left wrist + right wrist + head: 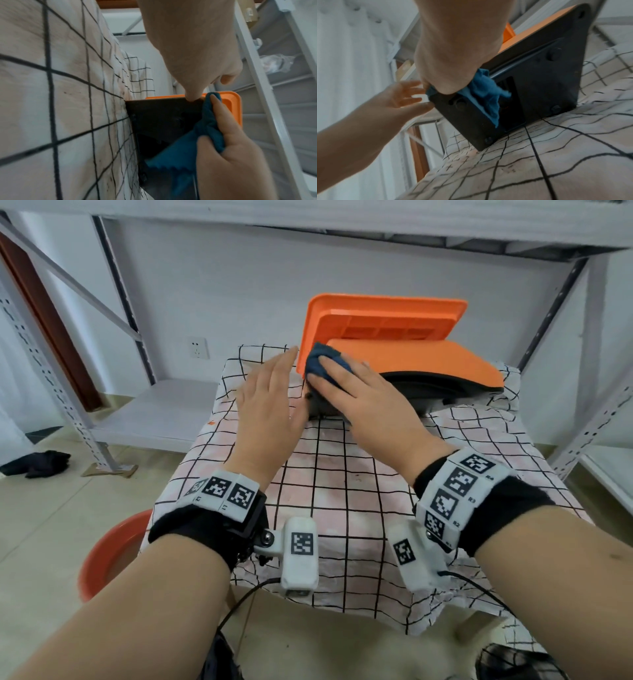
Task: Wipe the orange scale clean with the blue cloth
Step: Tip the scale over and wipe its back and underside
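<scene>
So the orange scale (404, 350) is tipped up on its side at the far end of the table (342, 494), black underside facing the person, orange platform standing up behind it. The table's got a white cloth with a black grid (479, 446) on it. The right hand (373, 402) has the blue cloth (323, 364) bunched under its fingers, pressed onto the scale's near left corner. The left hand (270, 402) is flat with fingers straight, just beside the scale's left edge, holding nothing. Grey metal shelving (113, 392) stands around, plus an orange basin (113, 549) on the floor.
</scene>
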Available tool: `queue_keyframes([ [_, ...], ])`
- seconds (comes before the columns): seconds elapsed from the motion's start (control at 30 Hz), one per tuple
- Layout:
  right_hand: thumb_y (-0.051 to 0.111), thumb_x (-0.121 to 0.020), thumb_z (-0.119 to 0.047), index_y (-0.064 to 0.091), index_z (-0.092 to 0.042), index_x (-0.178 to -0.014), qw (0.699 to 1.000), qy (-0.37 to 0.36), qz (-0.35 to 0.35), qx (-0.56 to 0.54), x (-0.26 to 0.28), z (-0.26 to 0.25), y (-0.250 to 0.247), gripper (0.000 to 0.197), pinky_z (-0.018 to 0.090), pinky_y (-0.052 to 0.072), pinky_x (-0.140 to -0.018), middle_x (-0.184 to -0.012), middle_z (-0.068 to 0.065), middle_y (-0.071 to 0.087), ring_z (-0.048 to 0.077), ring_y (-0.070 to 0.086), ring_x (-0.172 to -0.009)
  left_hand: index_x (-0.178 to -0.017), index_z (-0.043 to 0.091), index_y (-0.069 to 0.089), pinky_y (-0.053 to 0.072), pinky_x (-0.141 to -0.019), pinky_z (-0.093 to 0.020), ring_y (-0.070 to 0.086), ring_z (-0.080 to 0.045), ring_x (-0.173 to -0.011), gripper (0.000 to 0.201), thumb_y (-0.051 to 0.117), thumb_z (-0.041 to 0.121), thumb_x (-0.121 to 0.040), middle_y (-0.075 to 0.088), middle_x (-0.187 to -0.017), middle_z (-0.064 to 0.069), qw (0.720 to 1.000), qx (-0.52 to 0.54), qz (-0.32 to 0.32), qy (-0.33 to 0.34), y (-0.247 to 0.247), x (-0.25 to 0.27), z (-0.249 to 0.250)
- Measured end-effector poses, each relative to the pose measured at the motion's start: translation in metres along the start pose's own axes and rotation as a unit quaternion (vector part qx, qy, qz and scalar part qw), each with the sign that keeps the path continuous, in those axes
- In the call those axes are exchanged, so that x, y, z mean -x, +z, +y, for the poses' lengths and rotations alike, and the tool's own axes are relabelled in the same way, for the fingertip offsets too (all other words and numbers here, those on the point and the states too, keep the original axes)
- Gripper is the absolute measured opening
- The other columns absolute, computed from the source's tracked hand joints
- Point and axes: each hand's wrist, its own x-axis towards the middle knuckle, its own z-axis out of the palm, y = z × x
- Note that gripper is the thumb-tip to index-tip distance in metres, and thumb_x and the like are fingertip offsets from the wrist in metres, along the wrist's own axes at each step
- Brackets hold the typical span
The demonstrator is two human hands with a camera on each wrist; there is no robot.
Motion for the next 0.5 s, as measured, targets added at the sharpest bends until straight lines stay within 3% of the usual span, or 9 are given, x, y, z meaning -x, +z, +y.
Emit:
queue_keyframes([
  [0.1,0.041,-0.083,-0.016,0.044,-0.009,-0.137,0.996,0.064,0.024,-0.056,0.005,0.010,0.002,0.055,0.051,0.031,-0.110,-0.144,0.014,0.043,0.038,0.039,-0.132,-0.138,0.015,0.043,0.030,-0.101,-0.037,0.045,-0.025,-0.120,0.061,0.060,0.014,-0.079,0.053,-0.131,-0.003,0.998,-0.013,0.016,0.058,-0.002,-0.004,0.012],
  [0.23,0.042,-0.081,-0.008,0.044,-0.001,-0.131,0.975,0.131,0.080,-0.162,0.011,0.009,0.001,0.050,0.042,0.017,-0.115,-0.134,0.014,0.050,0.035,0.037,-0.135,-0.133,0.018,0.045,0.027,-0.102,-0.037,0.037,-0.018,-0.124,0.067,0.060,0.004,-0.070,0.055,-0.133,0.003,0.991,-0.044,0.022,0.124,0.005,-0.005,0.019],
  [0.33,0.051,-0.078,0.003,0.044,-0.003,-0.134,0.962,0.159,0.109,-0.191,0.012,0.003,0.002,0.056,0.037,0.012,-0.115,-0.125,0.009,0.055,0.031,0.035,-0.135,-0.132,0.021,0.039,0.024,-0.103,-0.038,0.034,-0.018,-0.126,0.070,0.059,0.001,-0.068,0.054,-0.134,0.003,0.987,-0.064,0.023,0.145,0.010,-0.005,0.021],
  [0.4,0.057,-0.077,0.001,0.047,-0.010,-0.135,0.968,0.161,0.105,-0.161,0.014,0.001,0.002,0.059,0.038,0.017,-0.110,-0.126,0.000,0.058,0.029,0.037,-0.131,-0.134,0.020,0.040,0.022,-0.104,-0.039,0.034,-0.019,-0.127,0.072,0.060,0.001,-0.067,0.060,-0.124,0.002,0.985,-0.080,0.025,0.153,0.011,-0.004,0.021],
  [0.5,0.054,-0.078,-0.002,0.061,-0.010,-0.113,0.965,0.122,0.120,-0.199,0.015,0.005,0.002,0.036,0.033,0.028,-0.101,-0.130,-0.001,0.058,0.032,0.045,-0.120,-0.132,0.020,0.045,0.020,-0.103,-0.038,0.039,-0.019,-0.124,0.066,0.062,0.006,-0.069,0.067,-0.105,0.002,0.983,-0.103,0.024,0.153,0.012,-0.005,0.021],
])
